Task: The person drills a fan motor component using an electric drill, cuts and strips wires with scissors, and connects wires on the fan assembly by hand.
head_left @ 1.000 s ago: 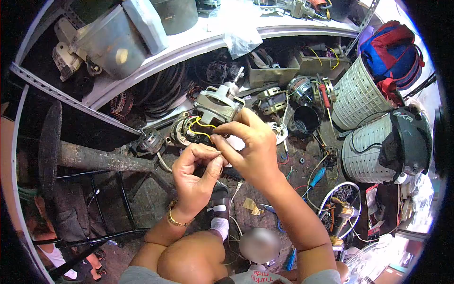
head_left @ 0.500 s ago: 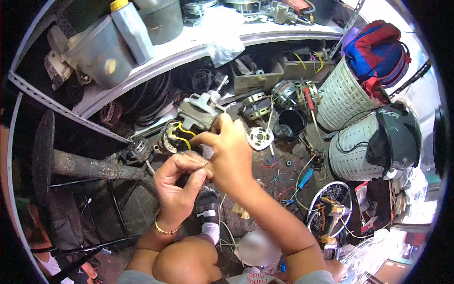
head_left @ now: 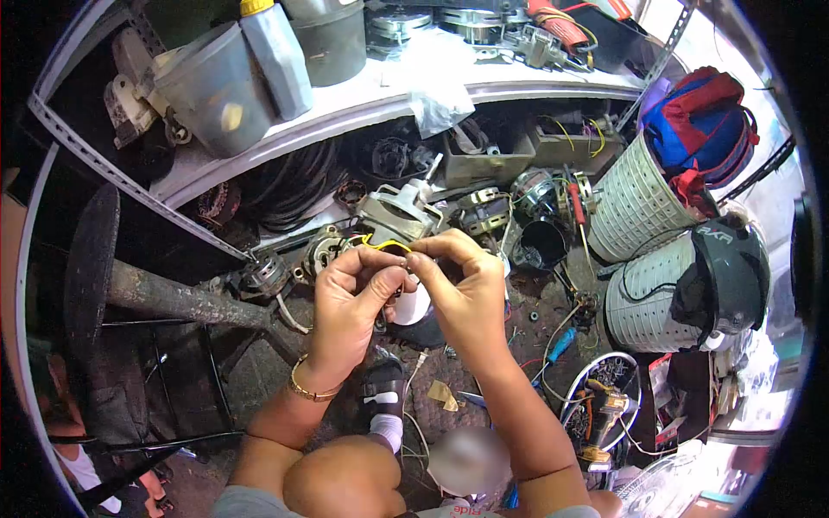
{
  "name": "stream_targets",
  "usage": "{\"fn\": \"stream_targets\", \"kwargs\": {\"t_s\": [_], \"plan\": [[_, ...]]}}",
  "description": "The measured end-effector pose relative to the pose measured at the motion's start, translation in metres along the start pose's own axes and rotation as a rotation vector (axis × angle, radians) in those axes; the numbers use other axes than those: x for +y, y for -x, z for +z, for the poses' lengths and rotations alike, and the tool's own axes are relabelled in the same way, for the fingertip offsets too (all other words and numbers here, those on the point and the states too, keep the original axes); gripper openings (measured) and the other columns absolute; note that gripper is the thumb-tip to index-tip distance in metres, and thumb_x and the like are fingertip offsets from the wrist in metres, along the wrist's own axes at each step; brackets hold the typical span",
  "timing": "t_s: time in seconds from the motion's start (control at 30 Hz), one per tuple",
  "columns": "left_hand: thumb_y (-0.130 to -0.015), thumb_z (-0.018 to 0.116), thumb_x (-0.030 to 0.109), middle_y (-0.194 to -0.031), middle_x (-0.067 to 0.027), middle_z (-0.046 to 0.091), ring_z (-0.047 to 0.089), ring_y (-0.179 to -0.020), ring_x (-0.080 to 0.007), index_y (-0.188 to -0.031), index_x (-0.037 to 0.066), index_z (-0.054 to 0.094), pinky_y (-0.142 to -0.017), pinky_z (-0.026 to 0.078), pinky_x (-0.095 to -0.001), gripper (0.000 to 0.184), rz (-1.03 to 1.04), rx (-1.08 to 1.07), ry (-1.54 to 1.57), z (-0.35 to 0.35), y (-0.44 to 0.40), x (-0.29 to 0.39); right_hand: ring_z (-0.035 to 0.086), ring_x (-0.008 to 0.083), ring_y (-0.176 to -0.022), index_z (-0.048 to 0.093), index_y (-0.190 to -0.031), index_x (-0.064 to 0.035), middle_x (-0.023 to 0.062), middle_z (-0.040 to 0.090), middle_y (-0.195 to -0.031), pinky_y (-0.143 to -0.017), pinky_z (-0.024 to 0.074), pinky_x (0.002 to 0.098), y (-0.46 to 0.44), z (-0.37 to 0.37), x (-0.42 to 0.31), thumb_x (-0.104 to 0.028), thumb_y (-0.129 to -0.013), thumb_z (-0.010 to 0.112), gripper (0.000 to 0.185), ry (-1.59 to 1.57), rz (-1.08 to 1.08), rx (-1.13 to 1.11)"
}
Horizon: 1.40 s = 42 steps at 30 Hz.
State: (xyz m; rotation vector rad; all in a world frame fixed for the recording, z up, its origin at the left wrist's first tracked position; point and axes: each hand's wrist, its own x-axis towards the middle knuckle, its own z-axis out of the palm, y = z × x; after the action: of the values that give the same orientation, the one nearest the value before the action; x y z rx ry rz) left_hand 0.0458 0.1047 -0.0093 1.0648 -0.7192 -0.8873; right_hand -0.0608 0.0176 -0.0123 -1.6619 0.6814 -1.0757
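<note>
Both hands are raised together above the floor, their fingertips nearly touching. My right hand (head_left: 466,289) is closed in a thumb-and-finger pinch at the end of a yellow wire (head_left: 387,245). My left hand (head_left: 350,298) pinches just below the wire; what lies between its thumb and finger is too small to make out. Directly behind the fingers stands a grey metal motor housing (head_left: 401,211) with a shaft. A motor stator (head_left: 326,248) with windings sits left of it, near the wire's other end. Below the fingertips a white round piece (head_left: 411,306) is partly hidden.
A shelf (head_left: 345,104) with tubs and motors crosses the back. Right are white perforated baskets (head_left: 622,207), a black helmet (head_left: 730,276) and a cordless drill (head_left: 609,410). A blue screwdriver (head_left: 561,345) lies on the floor. A stool (head_left: 91,302) stands left.
My right hand has moved right and down from in front of the motor housing, its fingers now pinched at the yellow wire. My left hand has risen slightly. The camera view has shifted a little.
</note>
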Motion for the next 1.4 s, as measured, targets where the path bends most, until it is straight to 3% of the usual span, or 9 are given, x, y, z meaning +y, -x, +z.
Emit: {"fn": "stream_targets", "kwargs": {"t_s": [0.33, 0.4, 0.5, 0.73, 1.03, 1.17, 1.27, 1.3, 1.4], "plan": [[-0.088, 0.065, 0.009, -0.079, -0.0020, 0.067, 0.059, -0.065, -0.0029, -0.091, 0.002, 0.062, -0.052, 0.044, -0.0156, 0.008, 0.022, 0.028, -0.072, -0.006, 0.003, -0.006, 0.051, 0.0039, -0.064, 0.067, -0.084, 0.0027, 0.0010, 0.061, -0.077, -0.056, 0.0381, 0.0194, 0.018, 0.003, 0.008, -0.007, -0.081, 0.069, 0.011, -0.447, 0.354, -0.025], [-0.087, 0.066, 0.007, -0.081, -0.0025, 0.067, 0.060, -0.069, -0.0038, -0.089, 0.001, 0.062, -0.057, 0.046, -0.0170, 0.007, 0.015, 0.017, -0.086, -0.007, 0.003, -0.006, 0.059, 0.0079, -0.074, 0.066, -0.089, 0.0015, 0.0031, 0.065, -0.080, -0.070, 0.0457, 0.0217, 0.021, 0.001, 0.009, -0.011, -0.083, 0.068, 0.014, -0.451, 0.377, -0.060], [-0.086, 0.066, 0.005, -0.082, -0.0032, 0.067, 0.061, -0.073, -0.0057, -0.089, 0.000, 0.062, -0.064, 0.049, -0.0196, 0.007, 0.085, 0.040, -0.174, -0.003, 0.004, -0.011, 0.053, 0.0059, -0.069, 0.067, -0.087, 0.0021, 0.0005, 0.062, -0.077, -0.062, 0.0410, 0.0210, 0.024, 0.004, 0.007, -0.008, -0.083, 0.068, 0.011, -0.501, 0.406, -0.006], [-0.085, 0.065, 0.002, -0.083, -0.0042, 0.066, 0.060, -0.076, -0.0068, -0.089, -0.003, 0.063, -0.069, 0.048, -0.0212, 0.006, 0.114, 0.066, -0.316, 0.005, 0.008, -0.008, 0.054, 0.0065, -0.071, 0.067, -0.086, 0.0011, 0.0013, 0.064, -0.079, -0.067, 0.0424, 0.0217, 0.028, 0.002, 0.008, -0.008, -0.083, 0.068, 0.010, -0.528, 0.419, 0.043], [-0.084, 0.066, 0.000, -0.081, -0.0041, 0.066, 0.059, -0.075, -0.0060, -0.087, -0.003, 0.064, -0.067, 0.048, -0.0218, 0.006, 0.175, 0.088, -0.422, 0.004, 0.007, -0.012, 0.052, 0.0111, -0.072, 0.067, -0.081, -0.0005, 0.0038, 0.063, -0.074, -0.064, 0.0407, 0.0250, 0.026, -0.001, 0.013, -0.006, -0.079, 0.070, 0.006, -0.228, 0.210, 0.085], [-0.083, 0.066, 0.000, -0.080, -0.0039, 0.066, 0.058, -0.072, -0.0050, -0.086, -0.003, 0.063, -0.062, 0.047, -0.0205, 0.005, 0.118, 0.073, -0.376, 0.002, 0.006, -0.012, 0.050, 0.0176, -0.068, 0.066, -0.078, -0.0040, 0.0052, 0.062, -0.075, -0.059, 0.0385, 0.0291, 0.010, -0.015, 0.016, -0.004, -0.071, 0.073, 0.009, 0.074, -0.140, -0.019], [-0.085, 0.065, 0.000, -0.079, -0.0039, 0.067, 0.059, -0.071, -0.0043, -0.086, -0.002, 0.063, -0.060, 0.046, -0.0195, 0.004, 0.082, 0.063, -0.331, 0.002, 0.006, -0.011, 0.048, 0.0202, -0.063, 0.065, -0.083, -0.0065, 0.0037, 0.057, -0.071, -0.053, 0.0377, 0.0311, -0.007, -0.022, 0.020, -0.009, -0.063, 0.074, 0.022, 0.362, -0.673, -0.070], [-0.086, 0.064, 0.001, -0.079, -0.0039, 0.067, 0.059, -0.071, -0.0042, -0.087, -0.002, 0.062, -0.060, 0.046, -0.0190, 0.003, 0.078, 0.059, -0.319, 0.002, 0.005, -0.011, 0.048, 0.0202, -0.063, 0.065, -0.083, -0.0065, 0.0037, 0.057, -0.071, -0.053, 0.0377, 0.0311, -0.012, -0.026, 0.021, -0.009, -0.063, 0.074, 0.022, 0.362, -0.672, -0.073], [-0.087, 0.063, 0.001, -0.081, -0.0042, 0.067, 0.060, -0.072, -0.0045, -0.089, -0.002, 0.061, -0.060, 0.047, -0.0186, 0.004, 0.028, 0.046, -0.284, 0.002, 0.005, -0.008, 0.047, 0.0186, -0.062, 0.067, -0.086, -0.0071, 0.0028, 0.052, -0.073, -0.049, 0.0375, 0.0315, -0.029, -0.036, 0.022, -0.013, -0.054, 0.065, 0.033, 0.486, -1.026, -0.215]]}}
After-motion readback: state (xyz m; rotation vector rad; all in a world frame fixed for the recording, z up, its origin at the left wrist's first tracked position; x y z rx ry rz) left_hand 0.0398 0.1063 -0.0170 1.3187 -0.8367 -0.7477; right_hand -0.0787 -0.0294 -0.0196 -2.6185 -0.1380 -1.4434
